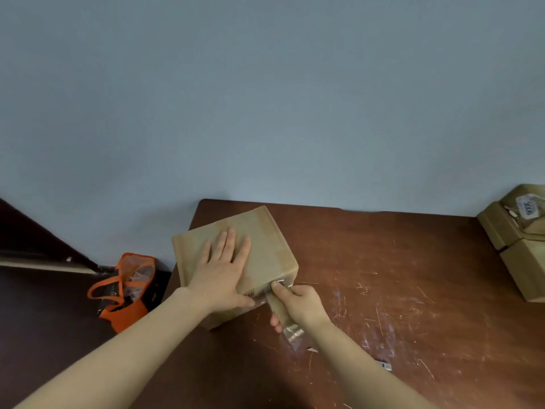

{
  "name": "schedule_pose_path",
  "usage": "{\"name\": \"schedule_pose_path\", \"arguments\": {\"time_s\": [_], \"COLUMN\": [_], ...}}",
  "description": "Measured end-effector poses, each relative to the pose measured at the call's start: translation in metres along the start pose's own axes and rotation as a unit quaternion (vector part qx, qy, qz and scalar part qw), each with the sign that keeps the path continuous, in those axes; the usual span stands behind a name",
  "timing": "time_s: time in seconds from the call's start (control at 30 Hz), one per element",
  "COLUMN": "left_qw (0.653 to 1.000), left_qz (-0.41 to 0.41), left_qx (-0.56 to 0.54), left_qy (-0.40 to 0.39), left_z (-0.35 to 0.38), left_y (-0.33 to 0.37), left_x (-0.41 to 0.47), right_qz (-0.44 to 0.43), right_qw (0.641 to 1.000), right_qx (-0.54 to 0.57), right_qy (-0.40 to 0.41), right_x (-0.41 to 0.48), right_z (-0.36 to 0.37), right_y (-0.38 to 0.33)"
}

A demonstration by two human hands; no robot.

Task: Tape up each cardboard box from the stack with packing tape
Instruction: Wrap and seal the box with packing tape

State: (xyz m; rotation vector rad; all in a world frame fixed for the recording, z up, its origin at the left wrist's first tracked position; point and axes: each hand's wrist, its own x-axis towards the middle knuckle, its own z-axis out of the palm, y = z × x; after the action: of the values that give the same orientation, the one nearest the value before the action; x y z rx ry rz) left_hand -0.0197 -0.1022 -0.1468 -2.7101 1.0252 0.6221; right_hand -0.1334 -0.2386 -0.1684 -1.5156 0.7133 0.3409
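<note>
l hand [219, 276], r hand [299, 305] bare; forearms [118, 349] bare too

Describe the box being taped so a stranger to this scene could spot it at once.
Start at the scratched brown table against the blue wall. The box sits at its left end, apart from the boxes at the right edge. It alone has a left hand flat on top and a right hand holding packing tape against its side.
</note>
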Motion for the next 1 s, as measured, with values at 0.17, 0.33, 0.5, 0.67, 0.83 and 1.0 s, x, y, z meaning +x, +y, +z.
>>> {"name": "schedule_pose_path", "arguments": {"time_s": [0.17, 0.33, 0.5, 0.67, 0.83, 1.0], "left_qw": [0.999, 0.982, 0.96, 0.986, 0.999, 0.995], "left_qz": [0.028, 0.079, 0.066, 0.053, 0.021, 0.013], "left_qx": [-0.042, -0.153, -0.272, -0.154, -0.026, -0.049], "left_qy": [-0.016, -0.073, -0.019, -0.022, 0.04, 0.085], "left_z": [-0.021, -0.053, -0.055, -0.03, -0.004, -0.002], "left_y": [-0.005, -0.02, -0.046, -0.013, -0.003, -0.005], "left_x": [-0.009, -0.019, -0.003, -0.014, -0.019, -0.012], "right_qz": [-0.046, -0.111, -0.151, -0.144, -0.124, -0.115], "right_qw": [0.999, 0.992, 0.985, 0.988, 0.992, 0.992], "right_qx": [-0.009, -0.019, 0.047, 0.05, 0.038, 0.054], "right_qy": [-0.026, -0.063, -0.071, -0.017, -0.012, -0.019], "right_x": [-0.033, -0.068, -0.052, -0.03, -0.019, -0.024], "right_z": [-0.012, -0.019, -0.011, -0.002, 0.003, 0.01], "right_y": [-0.03, -0.076, -0.106, -0.125, -0.127, -0.123]}}
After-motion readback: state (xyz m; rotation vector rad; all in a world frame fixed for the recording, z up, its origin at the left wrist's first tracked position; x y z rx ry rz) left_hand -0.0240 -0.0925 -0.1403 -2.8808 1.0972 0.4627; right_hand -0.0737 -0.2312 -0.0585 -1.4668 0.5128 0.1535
